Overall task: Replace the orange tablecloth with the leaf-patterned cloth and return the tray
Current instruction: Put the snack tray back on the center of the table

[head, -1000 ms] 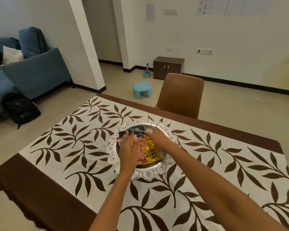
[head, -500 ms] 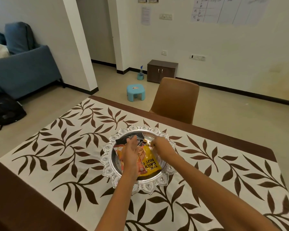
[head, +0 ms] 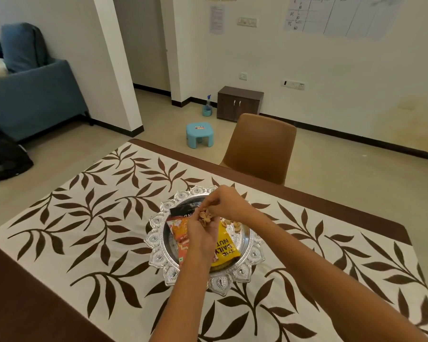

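Note:
The white cloth with brown leaves point(head: 89, 218) covers the table. A silver tray with a scalloped rim point(head: 156, 240) sits on it near the middle, holding an orange packet point(head: 179, 229), a yellow nut packet point(head: 226, 245) and a black packet point(head: 184, 209). Both my hands hover over the tray. My left hand point(head: 200, 235) holds small beige nut shells point(head: 205, 217) at its fingertips. My right hand point(head: 226, 203) pinches at the same shells from the far side. More shells point(head: 235, 224) lie in the tray to the right. No orange cloth is in view.
A brown chair point(head: 260, 146) stands at the table's far side. On the floor beyond are a blue stool point(head: 199, 134), a spray bottle point(head: 207, 107) and a small dark cabinet point(head: 240, 103). A blue sofa point(head: 32, 95) and a black bag point(head: 3, 159) are at left.
Both hands have risen off the packets and come together above the tray's far half, now holding nut shells. The camera has tilted slightly upward and closer.

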Motion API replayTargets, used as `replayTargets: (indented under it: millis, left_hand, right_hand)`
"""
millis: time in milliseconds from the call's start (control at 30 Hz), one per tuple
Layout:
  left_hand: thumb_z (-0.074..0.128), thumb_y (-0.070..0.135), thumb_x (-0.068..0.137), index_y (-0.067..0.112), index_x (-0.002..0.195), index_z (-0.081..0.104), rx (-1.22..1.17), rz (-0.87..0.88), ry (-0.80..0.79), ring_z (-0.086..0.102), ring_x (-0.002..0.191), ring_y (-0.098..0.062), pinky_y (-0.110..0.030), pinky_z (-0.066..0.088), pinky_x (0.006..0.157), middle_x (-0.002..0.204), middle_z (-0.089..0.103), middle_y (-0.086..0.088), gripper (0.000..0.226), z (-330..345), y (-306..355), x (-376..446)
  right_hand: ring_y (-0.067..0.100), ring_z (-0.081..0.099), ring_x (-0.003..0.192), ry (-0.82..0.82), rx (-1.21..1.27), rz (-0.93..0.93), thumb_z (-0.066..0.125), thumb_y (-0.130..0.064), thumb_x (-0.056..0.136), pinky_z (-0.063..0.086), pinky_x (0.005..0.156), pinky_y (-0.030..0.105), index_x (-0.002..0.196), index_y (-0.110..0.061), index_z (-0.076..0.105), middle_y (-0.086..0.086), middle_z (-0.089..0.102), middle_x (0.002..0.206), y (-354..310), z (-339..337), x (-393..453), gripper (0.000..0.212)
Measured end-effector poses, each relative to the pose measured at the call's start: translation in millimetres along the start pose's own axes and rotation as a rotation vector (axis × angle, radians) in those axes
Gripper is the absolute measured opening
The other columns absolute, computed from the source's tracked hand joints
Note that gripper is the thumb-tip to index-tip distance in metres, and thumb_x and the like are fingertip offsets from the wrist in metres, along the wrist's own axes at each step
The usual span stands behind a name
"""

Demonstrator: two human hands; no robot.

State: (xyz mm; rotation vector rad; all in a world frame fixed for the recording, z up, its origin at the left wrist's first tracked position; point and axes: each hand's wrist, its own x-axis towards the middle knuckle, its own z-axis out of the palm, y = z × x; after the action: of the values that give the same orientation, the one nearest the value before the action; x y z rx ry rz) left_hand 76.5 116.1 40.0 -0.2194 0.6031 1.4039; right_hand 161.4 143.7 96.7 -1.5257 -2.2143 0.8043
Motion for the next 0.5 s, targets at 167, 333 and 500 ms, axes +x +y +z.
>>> replayTargets:
  millis: [167, 333, 500]
  left_hand:
    - [0.042, 0.013, 0.101, -0.003, 0.087, 0.058, -0.032, -0.034, 0.003, 0.070, 0.065, -0.022, -0.037, 0.057, 0.067, 0.066, 0.069, -0.015, 0.026, -1.0, 7.4, -0.6]
    - [0.039, 0.013, 0.101, -0.006, 0.095, 0.062, 0.001, -0.061, -0.025, 0.071, 0.076, -0.028, -0.041, 0.055, 0.071, 0.077, 0.071, -0.020, 0.030, -4.7, 14.2, -1.3]
    - [0.037, 0.015, 0.103, -0.008, 0.107, 0.059, 0.054, -0.062, -0.034, 0.062, 0.103, -0.032, -0.041, 0.054, 0.089, 0.101, 0.066, -0.024, 0.033, -13.0, 23.9, -3.0]
  right_hand:
    - [0.012, 0.063, 0.074, 0.075, 0.065, -0.017, 0.064, -0.002, 0.080, 0.046, 0.059, 0.010, 0.088, -0.011, 0.077, 0.004, 0.073, 0.085, 0.1, -8.9, 0.3, 0.018]
    - [0.004, 0.064, 0.076, 0.196, 0.200, -0.056, 0.069, -0.004, 0.079, 0.050, 0.071, 0.011, 0.088, -0.010, 0.076, 0.002, 0.073, 0.086, 5.3, -12.7, 1.3, 0.013]
    - [0.017, 0.063, 0.098, 0.197, -0.036, 0.082, 0.060, 0.001, 0.085, 0.049, 0.093, 0.033, 0.107, -0.008, 0.070, 0.009, 0.069, 0.110, 42.7, 10.6, 6.4, 0.026]
